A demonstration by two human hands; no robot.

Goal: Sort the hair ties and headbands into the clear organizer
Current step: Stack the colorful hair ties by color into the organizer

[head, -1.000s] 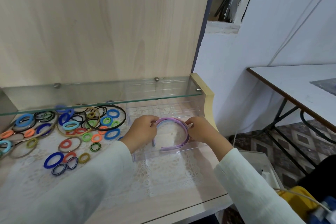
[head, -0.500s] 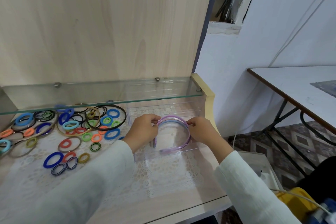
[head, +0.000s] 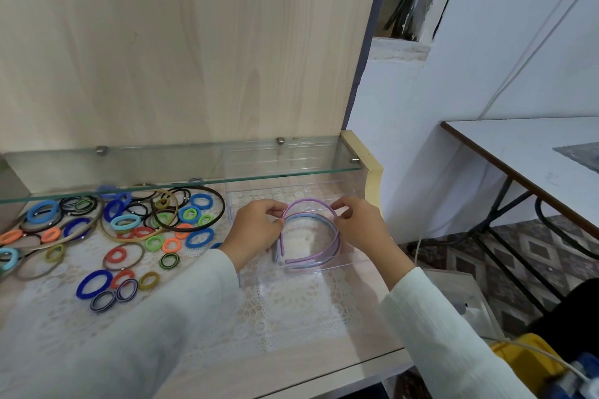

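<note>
At the centre of the frame a lilac headband is held upright inside the clear organizer, its arch pinched on the left by the grip of the left hand and on the right by the grip of the right hand, both closed on the band with thumb and fingertips. A pale blue headband is seen just behind and inside it, touching it, in the same compartment. Only these two pieces are judged to be sorted; the task is taken to be at an early stage. The hair ties are spread across the middle left of the frame on the bench, outside the organizer, together with several thin large hoops such as a black hoop (whether these are elastic headbands cannot be told). Room above the far half of the organizer is limited by the glass shelf, whose front edge overhangs it, and room to the right is closed off by the cream side panel. Open space is left toward the lower centre, over the lace mat, before the front edge of the bench is reached.
</note>
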